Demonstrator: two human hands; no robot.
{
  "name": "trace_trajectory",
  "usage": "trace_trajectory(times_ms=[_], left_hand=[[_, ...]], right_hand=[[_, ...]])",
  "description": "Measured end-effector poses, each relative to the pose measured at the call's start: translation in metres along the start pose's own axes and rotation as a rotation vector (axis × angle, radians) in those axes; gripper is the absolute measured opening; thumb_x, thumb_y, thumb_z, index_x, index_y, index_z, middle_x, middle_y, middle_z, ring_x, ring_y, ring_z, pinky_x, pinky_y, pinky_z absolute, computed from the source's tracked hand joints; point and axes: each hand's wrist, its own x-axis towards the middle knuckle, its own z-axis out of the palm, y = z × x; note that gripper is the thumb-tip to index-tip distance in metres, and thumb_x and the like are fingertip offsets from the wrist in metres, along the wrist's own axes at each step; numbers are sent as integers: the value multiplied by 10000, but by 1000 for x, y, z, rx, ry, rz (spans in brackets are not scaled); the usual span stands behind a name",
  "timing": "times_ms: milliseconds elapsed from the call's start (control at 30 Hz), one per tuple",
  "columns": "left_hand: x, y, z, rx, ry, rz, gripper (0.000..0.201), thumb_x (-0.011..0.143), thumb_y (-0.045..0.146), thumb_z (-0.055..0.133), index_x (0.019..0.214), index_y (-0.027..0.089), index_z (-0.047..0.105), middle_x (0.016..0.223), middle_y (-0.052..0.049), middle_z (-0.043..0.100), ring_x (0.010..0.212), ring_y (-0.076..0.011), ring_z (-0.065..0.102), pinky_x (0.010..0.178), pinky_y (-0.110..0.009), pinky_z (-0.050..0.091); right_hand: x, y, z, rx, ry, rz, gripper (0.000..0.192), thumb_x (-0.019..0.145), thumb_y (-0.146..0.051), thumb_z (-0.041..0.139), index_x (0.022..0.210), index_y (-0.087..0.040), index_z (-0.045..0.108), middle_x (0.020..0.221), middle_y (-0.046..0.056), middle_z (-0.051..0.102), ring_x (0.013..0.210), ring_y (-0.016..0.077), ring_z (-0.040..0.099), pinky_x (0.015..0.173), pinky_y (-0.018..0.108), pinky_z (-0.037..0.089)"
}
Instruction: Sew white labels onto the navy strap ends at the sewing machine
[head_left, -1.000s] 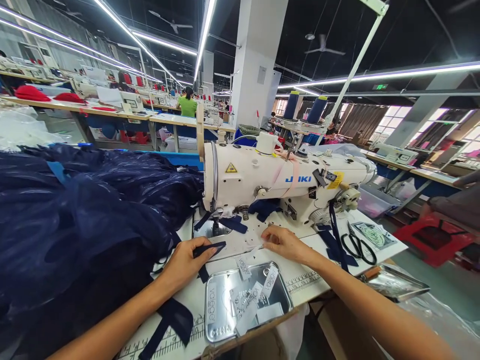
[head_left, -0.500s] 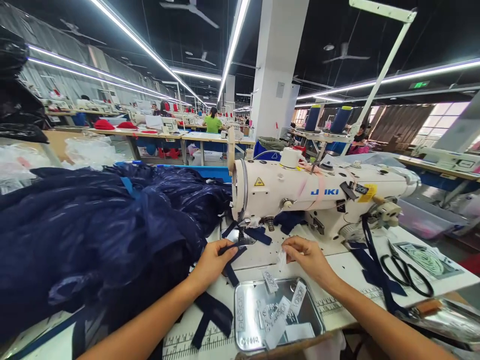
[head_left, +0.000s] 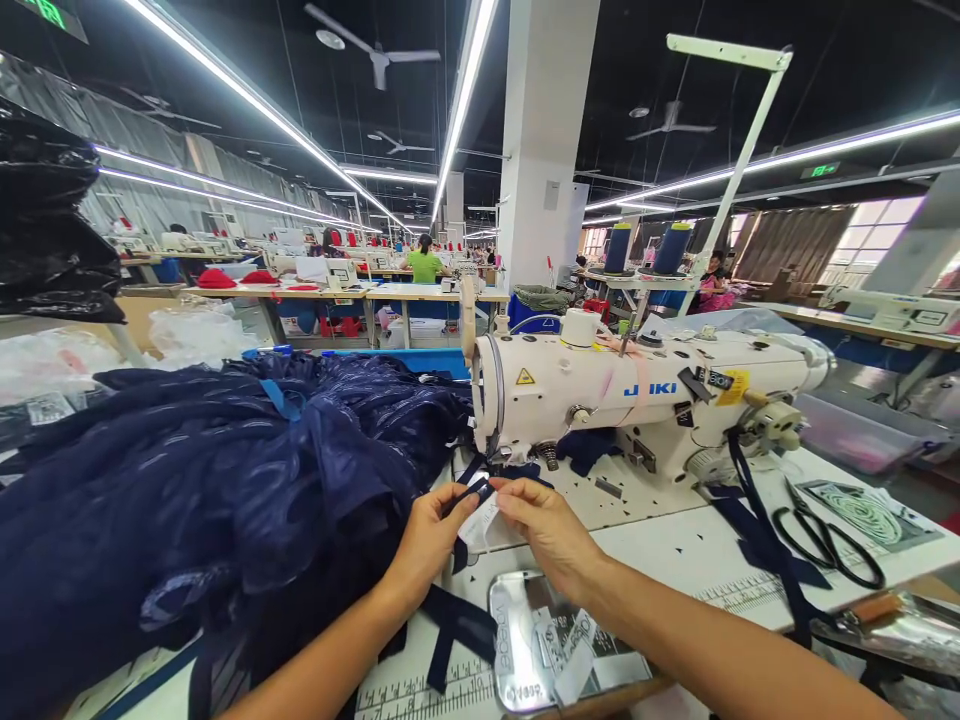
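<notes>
- My left hand (head_left: 431,535) is pinched on the navy strip (head_left: 471,492), and my right hand (head_left: 547,525) is pinched on the white label (head_left: 482,522), both just in front of the sewing machine (head_left: 637,400).
- The label looks small and slick; a loose pinch could let it skew on the strip or drop.
- The strip trails down toward the counter (head_left: 675,550); its tail could snag.
- Left of the machine, heaped navy fabric (head_left: 210,480) crowds my wrist.
- The metal tray (head_left: 525,640) with spare labels sits below my hands; scissors (head_left: 825,540) lie to the machine's right.
</notes>
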Motion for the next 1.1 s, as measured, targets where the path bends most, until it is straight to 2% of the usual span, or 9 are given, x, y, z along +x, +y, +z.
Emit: trace_trajectory(times_ms=[100,167,300,500,733,867,1000,1100], left_hand=[[-1,-1,-1,-43,-8,-37,344,605,464,651,674,135,575,486,51,492,406,-79,413,403,-198,342],[-2,0,-2,-69,3,-32,363,603,484,643,658,130,584,504,43,498,435,-82,422,426,-199,352],[-2,4,-2,-65,1,-11,389,625,512,603,600,124,600,527,19,515,535,-118,482,511,-218,381],[-2,3,-1,-9,90,-26,253,542,367,682,602,126,634,529,23,545,507,-100,458,509,-206,352],[-3,1,-1,-32,60,-40,276,560,401,672,608,132,638,502,23,555,450,-98,463,471,-209,350],[0,-1,-1,-14,56,-12,270,560,385,680,627,125,654,566,8,585,514,-102,482,511,-205,371],[1,-2,-1,-4,20,-20,280,565,385,682,666,124,662,620,-12,614,569,-121,516,550,-214,399],[2,1,-2,20,-2,-37,285,586,399,667,683,132,648,609,-6,603,534,-119,525,522,-214,404]], right_hand=[[11,8,12,41,47,-49,248,486,-336,711,554,-172,538,634,-20,557,594,105,473,615,248,389],[16,11,16,58,91,-85,229,493,-318,700,549,-171,533,550,-46,509,562,95,442,607,241,369],[20,16,17,23,139,-162,190,522,-300,675,552,-167,543,547,-50,504,581,96,434,629,245,350],[21,23,17,-69,159,-208,160,546,-291,647,548,-173,539,541,-48,493,572,102,411,602,252,328],[22,27,15,-76,145,-227,172,562,-301,652,588,-174,539,567,-49,494,580,100,424,601,245,339],[24,28,15,-31,132,-240,213,563,-307,666,687,-181,548,588,-53,511,589,100,468,642,254,377],[25,21,-6,-159,-2,-234,276,616,-347,644,818,-183,551,699,-12,586,681,134,553,730,302,416],[16,8,-39,-508,-137,-335,258,735,-354,547,923,-179,566,910,58,624,859,179,571,819,351,407]])
